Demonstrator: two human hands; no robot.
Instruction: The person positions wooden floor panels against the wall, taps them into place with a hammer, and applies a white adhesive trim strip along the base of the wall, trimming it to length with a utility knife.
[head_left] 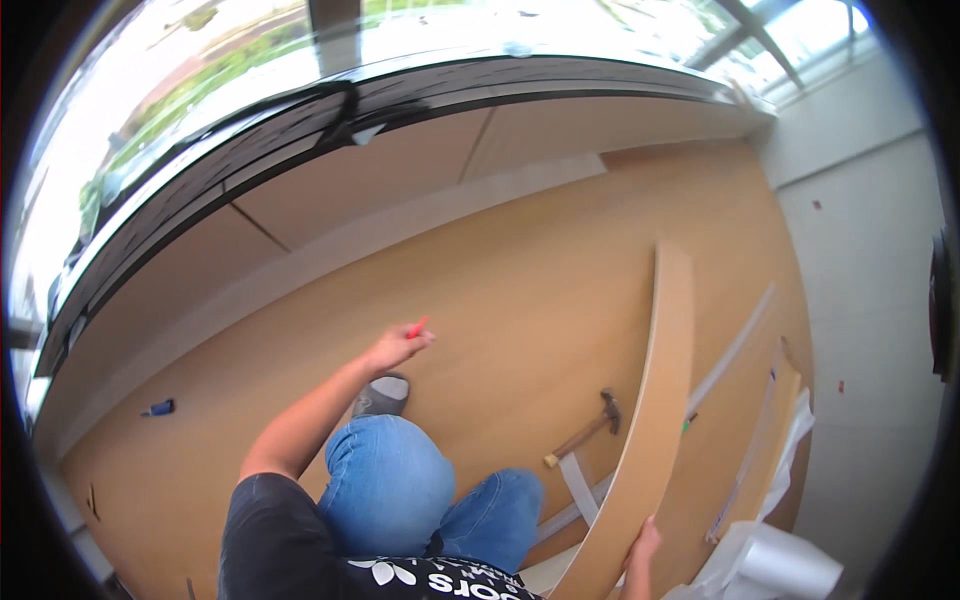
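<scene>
My left hand [397,348] is out in front of my bent knee, its fingers closed round a slim red thing [419,327], perhaps a pencil or marker; most of it is hidden in the grip. Beside my right leg a long, narrow tan board [645,395] runs away from me, with a pale edge along its left side. At its near right edge my right hand [643,548] is closed on it, fingers partly hidden. Left of the board lies a claw hammer [585,432] with a wooden handle, near a white strip [578,487].
Tan sheeting [500,290] covers the floor. A small blue object [158,408] lies far left. On the right are another white strip [733,350], a wooden piece [765,440] and a roll of clear plastic [790,562]. A low wall [400,165] under windows curves across the back.
</scene>
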